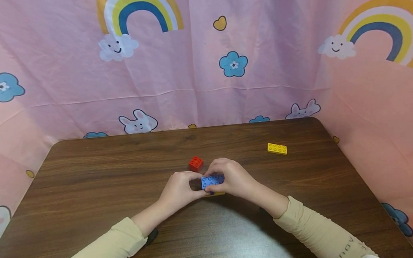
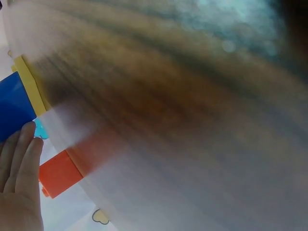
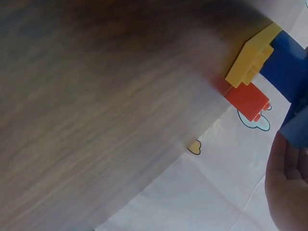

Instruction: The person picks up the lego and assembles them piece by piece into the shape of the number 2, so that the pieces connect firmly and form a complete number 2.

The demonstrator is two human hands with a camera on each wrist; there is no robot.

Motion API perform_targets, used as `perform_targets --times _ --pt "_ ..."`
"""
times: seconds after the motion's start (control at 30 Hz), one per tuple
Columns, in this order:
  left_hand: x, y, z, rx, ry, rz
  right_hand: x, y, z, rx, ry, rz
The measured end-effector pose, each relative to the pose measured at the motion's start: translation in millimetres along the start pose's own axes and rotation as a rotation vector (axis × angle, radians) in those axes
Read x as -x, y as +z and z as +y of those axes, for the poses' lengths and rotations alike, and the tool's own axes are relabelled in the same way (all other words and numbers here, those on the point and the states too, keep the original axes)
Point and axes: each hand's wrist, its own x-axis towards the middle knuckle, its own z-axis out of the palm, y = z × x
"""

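Note:
Both hands meet around a small stack of toy bricks near the middle of the table. Its base is a yellow brick [image 1: 215,194], with a dark blue brick [image 3: 285,67] standing on it. A lighter blue brick [image 1: 209,181] is at the top, studs up; whether it is fully seated cannot be told. My right hand [image 1: 236,178] pinches the lighter blue brick between thumb and fingers. From the left, my left hand [image 1: 179,190] holds the stack, its fingers along the dark blue brick [image 2: 15,103] in the left wrist view. Parts of the stack are hidden by the hands.
Just behind the stack lies a red brick [image 1: 196,164]. Farther back on the right is a flat yellow brick [image 1: 277,148]. The brown wooden table [image 1: 123,157] is bordered by a pink patterned curtain [image 1: 195,66].

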Motion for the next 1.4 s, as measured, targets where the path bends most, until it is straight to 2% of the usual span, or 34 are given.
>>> perform_targets --times 0.43,1.07,1.4 --pt "-1.2 -1.1 3.0 -0.028 -0.005 -0.008 3.9 -2 3 -0.015 0.024 -0.02" --pt "-1.2 -4.2 7.0 0.034 -0.094 -0.051 18.6 -12 22 -0.072 0.037 -0.034" --pt "-0.4 -3.1 5.3 0.043 -0.095 -0.046 22.3 -14 29 -0.111 0.063 -0.05"
